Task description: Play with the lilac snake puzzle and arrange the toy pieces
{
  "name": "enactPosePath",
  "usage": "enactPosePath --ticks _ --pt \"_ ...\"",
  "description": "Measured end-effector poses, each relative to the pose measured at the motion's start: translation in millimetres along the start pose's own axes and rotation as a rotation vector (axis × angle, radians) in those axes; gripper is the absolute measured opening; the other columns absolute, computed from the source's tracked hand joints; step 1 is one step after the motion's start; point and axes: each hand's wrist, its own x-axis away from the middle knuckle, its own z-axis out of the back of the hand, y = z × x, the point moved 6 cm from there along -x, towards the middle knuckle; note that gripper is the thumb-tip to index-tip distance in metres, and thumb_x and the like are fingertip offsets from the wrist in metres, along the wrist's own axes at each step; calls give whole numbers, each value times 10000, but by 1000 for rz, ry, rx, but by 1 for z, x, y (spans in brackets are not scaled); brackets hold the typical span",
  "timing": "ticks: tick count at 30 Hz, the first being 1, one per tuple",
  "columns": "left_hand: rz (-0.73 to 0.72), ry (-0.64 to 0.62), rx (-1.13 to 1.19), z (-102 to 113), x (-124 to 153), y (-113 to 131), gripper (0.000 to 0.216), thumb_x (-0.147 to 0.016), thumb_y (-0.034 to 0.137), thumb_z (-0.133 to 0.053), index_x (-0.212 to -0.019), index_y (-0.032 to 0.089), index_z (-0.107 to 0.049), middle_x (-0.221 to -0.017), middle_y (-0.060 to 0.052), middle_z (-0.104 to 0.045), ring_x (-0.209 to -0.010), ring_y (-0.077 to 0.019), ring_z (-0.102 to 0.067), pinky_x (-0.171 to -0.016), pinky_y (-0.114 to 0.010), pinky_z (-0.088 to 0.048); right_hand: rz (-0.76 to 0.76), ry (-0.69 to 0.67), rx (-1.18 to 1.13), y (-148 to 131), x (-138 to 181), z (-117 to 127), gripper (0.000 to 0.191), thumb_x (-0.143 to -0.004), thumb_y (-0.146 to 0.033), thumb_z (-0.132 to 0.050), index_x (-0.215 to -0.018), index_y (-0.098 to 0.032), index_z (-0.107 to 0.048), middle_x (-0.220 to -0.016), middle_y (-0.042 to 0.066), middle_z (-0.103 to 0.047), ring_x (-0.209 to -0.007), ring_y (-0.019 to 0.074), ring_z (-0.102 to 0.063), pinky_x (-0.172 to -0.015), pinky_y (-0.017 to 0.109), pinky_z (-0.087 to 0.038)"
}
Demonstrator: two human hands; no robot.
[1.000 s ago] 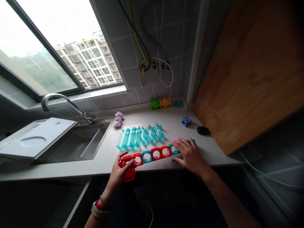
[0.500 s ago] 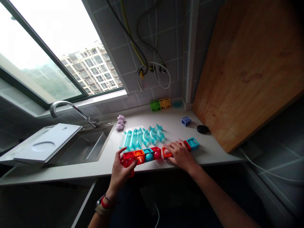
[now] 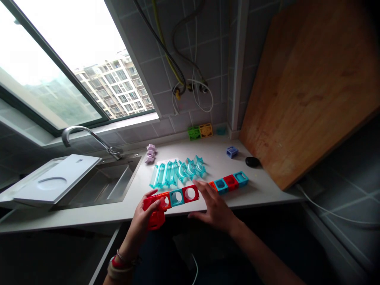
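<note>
My left hand (image 3: 141,215) is closed around the left end of a row of joined toy cube blocks (image 3: 176,197) in red, orange and teal, held at the counter's front edge. Round holes show through several of its cubes. A further red block hangs below the row at my left hand. My right hand (image 3: 214,206) has its thumb and fingers apart, near the row's right end; whether a fingertip touches it I cannot tell. Behind that hand, a second row of blocks (image 3: 230,182) in orange, teal and red lies on the counter, its left end partly hidden.
Clear teal track pieces (image 3: 178,172) lie beyond the blocks. Lilac pieces (image 3: 151,153), a blue-purple block (image 3: 232,152), a black oval object (image 3: 253,161) and green and yellow blocks (image 3: 200,131) sit farther back. At left is a sink (image 3: 103,186); at right leans a wooden board (image 3: 308,95).
The held row has turned so its round holes face me, and its left end has come closer. My right hand has come off the second row, moving left and opening.
</note>
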Motion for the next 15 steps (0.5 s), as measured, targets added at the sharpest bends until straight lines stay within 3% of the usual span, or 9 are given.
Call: enactPosePath --ticks 3,6,11,15 --pt "12 -63 -12 -3 7 0 809 -712 447 -868 -1398 186 -527 -1056 -120 -759 -825 -260 -761 -688 -325 -601 -108 85 -240 -4 13 -8 738 -817 -512 -818 -1437 -269 -500 -1393 121 -619 -1288 313 -604 -1077 460 -517" --pt "-3 -74 0 -3 14 0 814 -687 425 -884 -1385 176 -547 -1034 -125 -769 -847 -273 -763 -720 -329 -603 -195 98 -409 2 27 -12 555 -769 -493 -865 -1222 -266 -639 -1180 75 -713 -1062 282 -701 -941 407 -571" --pt "67 -146 167 -8 18 -9 802 -752 451 -834 -1429 186 -495 -1118 -145 -754 -902 -300 -766 -735 -343 -610 -451 135 -720 22 49 -11 511 -793 -509 -832 -1181 -235 -643 -1008 56 -736 -853 239 -721 -735 327 -589" --pt "35 -21 213 -4 10 -10 779 -763 451 -839 -1418 210 -492 -1143 -118 -731 -829 -256 -759 -650 -310 -605 -520 255 -701 31 59 15 473 -813 -499 -813 -1151 -229 -621 -984 57 -740 -828 226 -714 -699 302 -582"
